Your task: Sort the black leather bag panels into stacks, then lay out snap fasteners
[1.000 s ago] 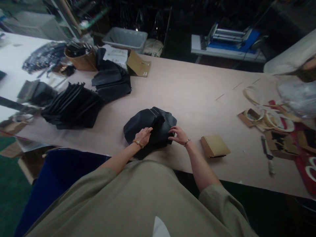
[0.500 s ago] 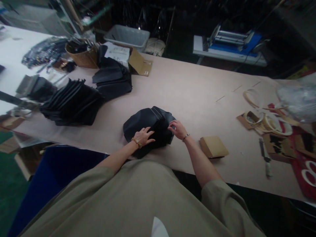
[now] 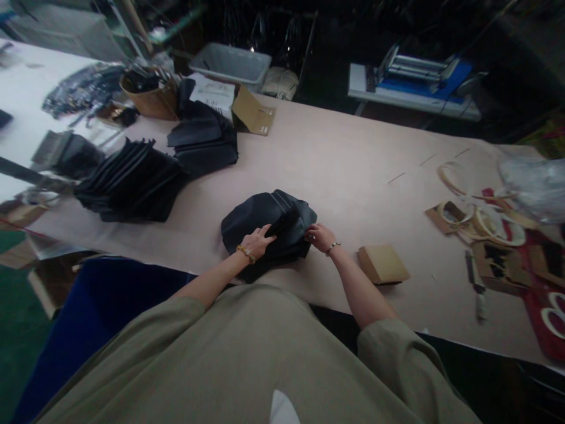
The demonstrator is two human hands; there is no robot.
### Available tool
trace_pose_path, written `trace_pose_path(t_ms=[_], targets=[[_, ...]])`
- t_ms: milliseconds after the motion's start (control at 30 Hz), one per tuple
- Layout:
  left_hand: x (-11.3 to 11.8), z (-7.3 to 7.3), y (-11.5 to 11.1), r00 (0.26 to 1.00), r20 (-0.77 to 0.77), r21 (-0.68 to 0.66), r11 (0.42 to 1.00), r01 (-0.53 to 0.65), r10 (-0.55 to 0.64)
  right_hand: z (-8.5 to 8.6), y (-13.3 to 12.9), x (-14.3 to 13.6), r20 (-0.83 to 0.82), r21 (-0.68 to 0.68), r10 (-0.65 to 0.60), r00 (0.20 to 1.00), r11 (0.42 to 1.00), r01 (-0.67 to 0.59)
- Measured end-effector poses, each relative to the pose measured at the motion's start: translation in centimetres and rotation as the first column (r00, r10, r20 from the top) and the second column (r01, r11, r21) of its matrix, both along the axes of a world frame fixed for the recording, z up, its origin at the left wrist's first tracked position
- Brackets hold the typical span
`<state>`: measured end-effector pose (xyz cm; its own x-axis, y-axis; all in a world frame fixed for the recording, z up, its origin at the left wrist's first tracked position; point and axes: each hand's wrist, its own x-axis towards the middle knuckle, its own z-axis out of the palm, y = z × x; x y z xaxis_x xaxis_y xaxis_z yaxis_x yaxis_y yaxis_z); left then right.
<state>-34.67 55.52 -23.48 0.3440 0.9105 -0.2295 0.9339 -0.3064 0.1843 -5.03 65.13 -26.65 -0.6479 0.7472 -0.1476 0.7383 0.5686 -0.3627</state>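
A stack of black leather-like pieces (image 3: 251,215) lies on the table in front of me, the top one partly folded back, with pale lines across it. My left hand (image 3: 256,244) rests on the near side of the stack, thumb and fingers closed over the dark folded edge. At the right edge of the same pieces, my right hand (image 3: 321,237) pinches a corner of the black material between thumb and fingers. Its fingertips are partly hidden by the hand. A small brown cardboard box (image 3: 383,264) sits to the right of my right forearm.
Stacks of black pieces (image 3: 132,185) stand on the left of the table (image 3: 335,159), beside a brown basket (image 3: 150,100) and an open carton (image 3: 253,112). On the right are cream rings, small boxes (image 3: 498,265) and a knife-like tool (image 3: 474,282). A blue bin (image 3: 110,306) is at lower left.
My right hand has lowered slightly and closed on the right edge of the black material, which now lies flatter there. The fingers of my left hand have drawn closer together on the folded edge.
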Motion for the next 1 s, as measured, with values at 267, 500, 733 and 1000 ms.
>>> trace_pose_path(t_ms=[267,500,733,1000], targets=[[1.0,-0.1,-0.5,0.998,0.007,0.056,0.996,-0.069,0.069,2.3,1.1,-1.6,-0.33,0.101,-0.092,0.939,0.986,0.132],[-0.3,-0.7,-0.2,0.998,0.024,0.065,0.996,-0.062,0.061,0.7,0.6,-0.7,-0.022,0.04,-0.034,0.999,0.999,0.035],[0.0,0.0,0.1,1.0,-0.02,0.018,1.0,-0.005,0.005,1.3,1.8,-1.1,0.136,0.071,0.014,0.991,0.997,-0.024],[1.2,0.0,-0.2,0.997,0.011,0.062,0.995,-0.081,0.081,2.9,2.8,-1.2,0.05,0.171,0.034,0.998,0.984,-0.042]])
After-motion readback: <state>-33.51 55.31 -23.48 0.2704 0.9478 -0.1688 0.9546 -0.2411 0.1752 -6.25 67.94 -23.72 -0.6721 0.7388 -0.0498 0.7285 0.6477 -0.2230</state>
